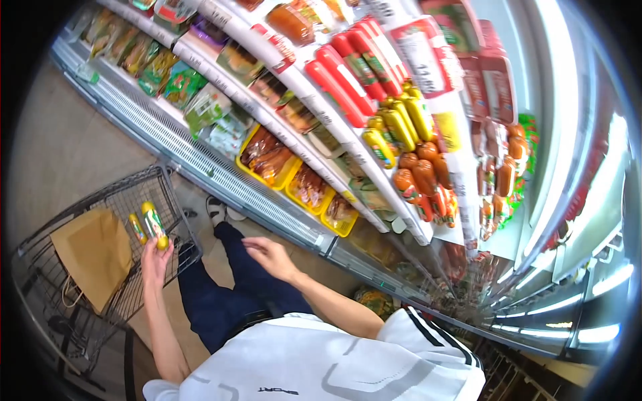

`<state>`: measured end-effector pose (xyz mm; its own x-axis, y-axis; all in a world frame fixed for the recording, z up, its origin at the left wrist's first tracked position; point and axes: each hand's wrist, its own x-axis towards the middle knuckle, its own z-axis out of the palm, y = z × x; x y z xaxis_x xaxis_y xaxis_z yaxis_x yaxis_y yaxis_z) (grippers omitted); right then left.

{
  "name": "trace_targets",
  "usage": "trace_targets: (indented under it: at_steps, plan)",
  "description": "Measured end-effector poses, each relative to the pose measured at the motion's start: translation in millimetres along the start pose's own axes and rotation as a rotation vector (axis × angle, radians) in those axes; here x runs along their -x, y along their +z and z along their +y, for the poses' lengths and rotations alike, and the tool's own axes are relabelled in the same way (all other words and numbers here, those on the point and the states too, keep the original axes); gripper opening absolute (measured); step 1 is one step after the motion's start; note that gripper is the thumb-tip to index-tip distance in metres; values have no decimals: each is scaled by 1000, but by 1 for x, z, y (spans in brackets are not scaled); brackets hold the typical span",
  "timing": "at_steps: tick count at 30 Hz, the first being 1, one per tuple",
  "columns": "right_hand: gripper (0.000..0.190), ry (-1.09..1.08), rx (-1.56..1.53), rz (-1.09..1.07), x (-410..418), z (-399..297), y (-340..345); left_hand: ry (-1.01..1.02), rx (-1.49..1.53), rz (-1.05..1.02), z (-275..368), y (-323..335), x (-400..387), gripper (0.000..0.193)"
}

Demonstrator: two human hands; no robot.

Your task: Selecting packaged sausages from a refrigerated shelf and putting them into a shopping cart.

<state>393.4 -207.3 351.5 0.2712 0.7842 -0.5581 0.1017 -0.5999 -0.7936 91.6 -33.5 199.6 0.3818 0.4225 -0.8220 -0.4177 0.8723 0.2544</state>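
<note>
My left hand [156, 260] grips the lower end of a yellow-wrapped sausage [154, 224] with a printed label, above a wire shopping cart [180, 220]. A second, smaller-looking yellow sausage [136, 228] shows just left of it, over the cart's mesh. Beside them in the cart lies a brown paper bag [93, 258] with a twisted handle. My right hand [271, 258] hangs in front of my thighs, fingers loosely bent and holding nothing. On the refrigerated shelf ahead, more yellow-wrapped sausages [401, 123] sit between red-wrapped sausages [351, 75] and brown sausages [424, 173].
A refrigerated display case [200, 165] runs diagonally across the view, its front edge beyond my feet. Yellow trays [311, 188] of packed meat and bagged greens [185, 85] fill its lowest level. Price strips [281, 130] line the shelf edges. Tiled floor [85, 135] shows at left.
</note>
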Motion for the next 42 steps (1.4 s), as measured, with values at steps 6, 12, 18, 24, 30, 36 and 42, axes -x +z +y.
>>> trace_targets:
  at_steps: [6,12,18,24,30,36,42]
  plan:
    - [53,-135,-419,37,-20,-75,12,140,-283,-396,-40,173,108,43]
    - [45,-160,-525,260,13,-113,-60,356,-553,-488,-88,280,129,40]
    - [46,-348,-254,369,36,-140,-153,718,-789,-687,-111,345,149,56]
    - [47,-650,805,950,9,-164,-288,753,-908,-532,-115,307,135,55]
    - [43,-411,1028,1029,-26,-146,-363,754,-940,-403,-107,267,116,49]
    - [45,-339,1019,999,-32,-152,-353,700,-923,-340,-101,249,114,47]
    - [46,-390,1010,1046,-35,-142,-364,691,-955,-343,-99,247,106,45]
